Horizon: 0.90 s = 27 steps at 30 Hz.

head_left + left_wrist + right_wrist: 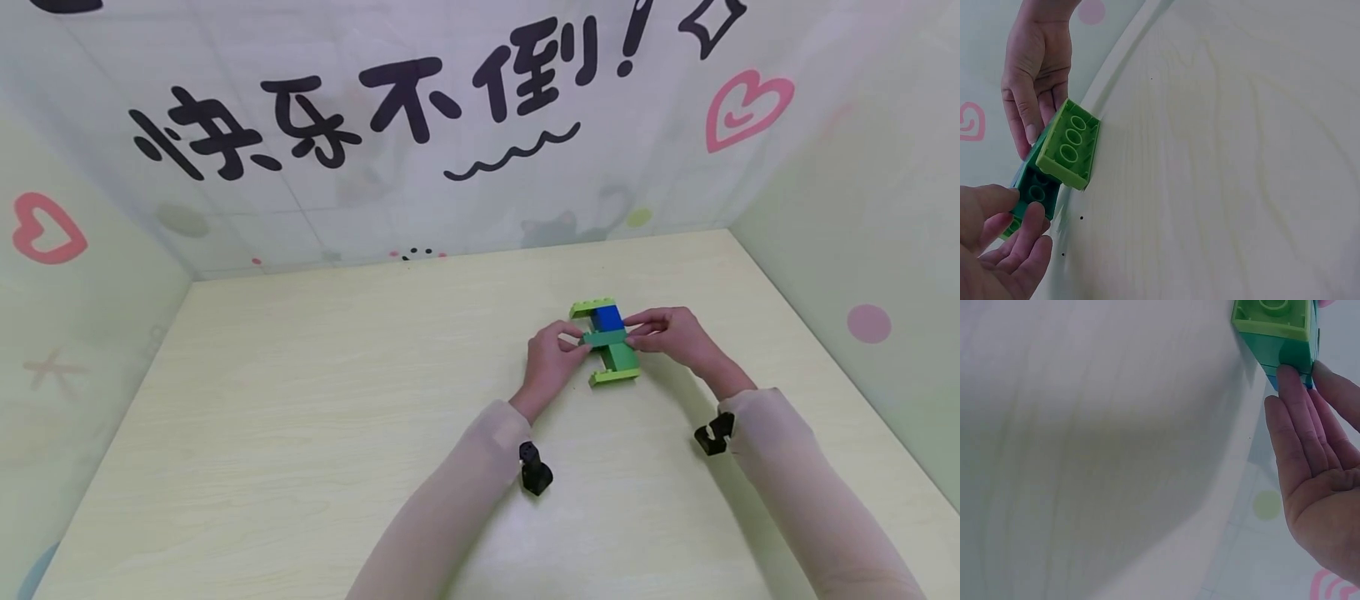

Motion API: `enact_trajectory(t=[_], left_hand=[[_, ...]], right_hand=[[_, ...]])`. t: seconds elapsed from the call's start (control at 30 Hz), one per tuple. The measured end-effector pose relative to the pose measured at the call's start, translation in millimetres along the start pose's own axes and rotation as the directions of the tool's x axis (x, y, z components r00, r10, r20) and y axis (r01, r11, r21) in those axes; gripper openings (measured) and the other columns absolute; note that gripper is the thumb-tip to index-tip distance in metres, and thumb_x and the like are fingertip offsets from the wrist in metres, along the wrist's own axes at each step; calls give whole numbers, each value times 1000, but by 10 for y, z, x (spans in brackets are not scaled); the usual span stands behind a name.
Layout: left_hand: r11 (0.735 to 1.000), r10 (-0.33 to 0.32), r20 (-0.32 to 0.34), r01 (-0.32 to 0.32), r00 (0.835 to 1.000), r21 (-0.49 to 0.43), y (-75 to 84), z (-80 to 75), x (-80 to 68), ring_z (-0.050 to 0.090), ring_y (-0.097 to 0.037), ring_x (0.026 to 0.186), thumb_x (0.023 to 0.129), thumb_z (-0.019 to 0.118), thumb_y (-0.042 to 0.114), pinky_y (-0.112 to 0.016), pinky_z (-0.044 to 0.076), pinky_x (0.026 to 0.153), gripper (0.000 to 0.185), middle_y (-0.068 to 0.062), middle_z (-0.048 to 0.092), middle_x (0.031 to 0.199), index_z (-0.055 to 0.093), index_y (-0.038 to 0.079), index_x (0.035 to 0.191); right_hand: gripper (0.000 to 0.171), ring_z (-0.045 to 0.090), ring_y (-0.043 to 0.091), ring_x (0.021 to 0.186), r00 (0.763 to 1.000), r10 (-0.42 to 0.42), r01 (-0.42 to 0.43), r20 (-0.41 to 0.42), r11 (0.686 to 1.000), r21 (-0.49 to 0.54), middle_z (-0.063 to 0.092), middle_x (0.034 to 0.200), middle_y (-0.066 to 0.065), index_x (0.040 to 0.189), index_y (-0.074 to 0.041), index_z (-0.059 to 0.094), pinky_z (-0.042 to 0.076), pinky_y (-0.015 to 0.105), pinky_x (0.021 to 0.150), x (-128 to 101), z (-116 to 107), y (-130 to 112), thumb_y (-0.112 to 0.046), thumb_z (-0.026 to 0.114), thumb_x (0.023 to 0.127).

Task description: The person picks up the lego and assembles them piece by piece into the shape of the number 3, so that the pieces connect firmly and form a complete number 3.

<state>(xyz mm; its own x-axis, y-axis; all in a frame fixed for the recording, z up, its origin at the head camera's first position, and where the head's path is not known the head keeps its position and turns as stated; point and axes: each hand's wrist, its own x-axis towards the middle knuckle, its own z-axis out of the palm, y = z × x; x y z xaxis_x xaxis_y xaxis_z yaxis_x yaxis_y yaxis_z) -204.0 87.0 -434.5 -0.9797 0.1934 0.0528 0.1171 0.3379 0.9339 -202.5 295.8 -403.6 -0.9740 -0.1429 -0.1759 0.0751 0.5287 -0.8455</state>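
Note:
A small model of toy building bricks [621, 357] lies on its side near the right of the table. It has lime green bricks [1071, 145] at both ends, a blue brick [607, 317], a green brick and a teal brick [604, 338] across the middle. The teal brick's left end is pinched between the thumb and fingers of my left hand [552, 362]. On the opposite side my right hand [672, 337] grips the model's right edge by the blue and teal bricks, thumb against fingertips. In the right wrist view, the fingers [1300, 422] are fairly straight against the bricks.
Pale wood-grain table [300, 433] lies under both hands. A printed back wall [420, 200] and side walls enclose it, the right wall [847, 250] being closer to the model. Black wrist-worn devices [535, 471] sit at both sleeve cuffs.

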Motion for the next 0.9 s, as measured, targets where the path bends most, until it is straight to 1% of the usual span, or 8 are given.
enact_trajectory(t=[0.27,0.43,0.67,0.8,0.9], left_hand=[[1000,-19,15,19,1000,20,-29,-5,-13,62,-11,70,82,69,12,-19,47,60,16,-7,66,89,65,5,96],[999,-35,25,35,999,9,-45,-10,-16,62,-11,68,82,69,11,-20,47,60,16,-6,67,82,65,5,96],[999,-46,60,47,997,-24,-44,-20,-9,64,-14,62,83,67,9,-20,48,62,17,-8,67,72,64,2,98],[998,-56,88,58,995,-27,-51,-32,11,63,-12,62,84,67,10,-20,47,61,17,-7,67,72,63,2,98],[998,-62,109,64,992,-10,-63,-47,27,62,-10,64,84,67,11,-20,47,60,17,-5,66,75,63,3,98]], right_hand=[[40,62,11,80,1000,16,-16,5,1000,6,64,99,20,117,7,57,51,28,73,12,29,11,-11,67,83],[41,61,14,83,1000,12,-11,11,999,-33,64,99,18,117,7,58,50,27,73,23,39,23,-14,68,83],[43,60,17,86,1000,17,-16,25,998,-62,65,99,15,117,5,58,50,25,72,26,32,31,-18,69,83],[44,59,15,86,999,22,-20,31,998,-57,64,100,15,118,5,58,49,24,71,26,24,41,-20,69,83],[45,59,12,84,999,21,-19,42,999,-40,64,100,14,119,5,57,49,23,71,30,17,54,-20,69,83]])
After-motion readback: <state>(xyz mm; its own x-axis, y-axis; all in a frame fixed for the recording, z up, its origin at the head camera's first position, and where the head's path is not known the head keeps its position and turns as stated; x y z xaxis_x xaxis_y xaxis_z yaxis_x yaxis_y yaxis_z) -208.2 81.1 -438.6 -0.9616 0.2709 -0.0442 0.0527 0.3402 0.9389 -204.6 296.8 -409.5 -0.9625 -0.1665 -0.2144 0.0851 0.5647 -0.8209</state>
